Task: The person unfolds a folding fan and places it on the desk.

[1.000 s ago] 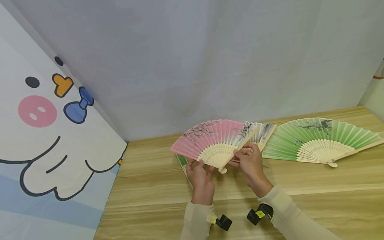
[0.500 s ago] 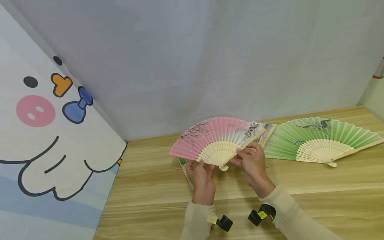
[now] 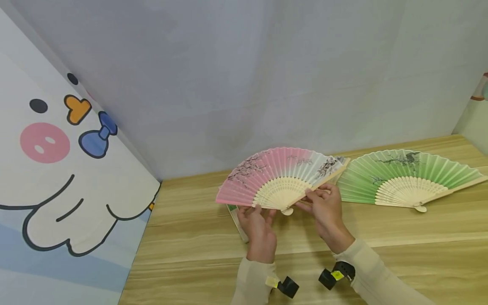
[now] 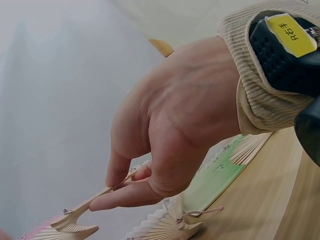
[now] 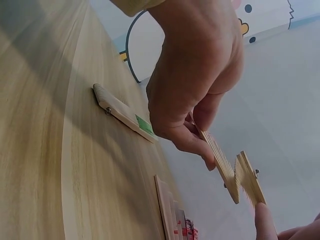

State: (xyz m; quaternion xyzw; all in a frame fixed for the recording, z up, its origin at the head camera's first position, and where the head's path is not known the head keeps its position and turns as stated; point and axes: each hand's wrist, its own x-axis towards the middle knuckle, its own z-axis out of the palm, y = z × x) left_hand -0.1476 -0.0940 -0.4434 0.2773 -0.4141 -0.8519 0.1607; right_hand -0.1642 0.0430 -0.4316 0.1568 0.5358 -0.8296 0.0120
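A pink-and-white folding fan (image 3: 284, 182), printed with dark blossom branches, is spread wide above the table. My left hand (image 3: 259, 231) pinches the lower left edge of its ribs. With thumb and fingers, my right hand (image 3: 328, 216) grips the wooden guard on its right side. The left wrist view looks across at the right hand (image 4: 175, 120) on the rib; the right wrist view shows the left hand (image 5: 197, 75) pinching the folded ribs (image 5: 222, 165). Behind the pink fan lies a whitish, partly spread fan (image 4: 160, 227) with a cord loop, mostly hidden in the head view.
An open green folding fan (image 3: 408, 182) lies on the wooden table (image 3: 183, 254) at the right. Beneath the left hand is a closed fan (image 5: 122, 115) with a green patch. A cartoon-printed panel (image 3: 57, 182) stands at left, and a grey cloth (image 3: 289, 76) hangs behind.
The pink fan has spread wider, its right guard swinging outward to the right with my right hand and covering more of the whitish fan. My left hand has shifted slightly right.
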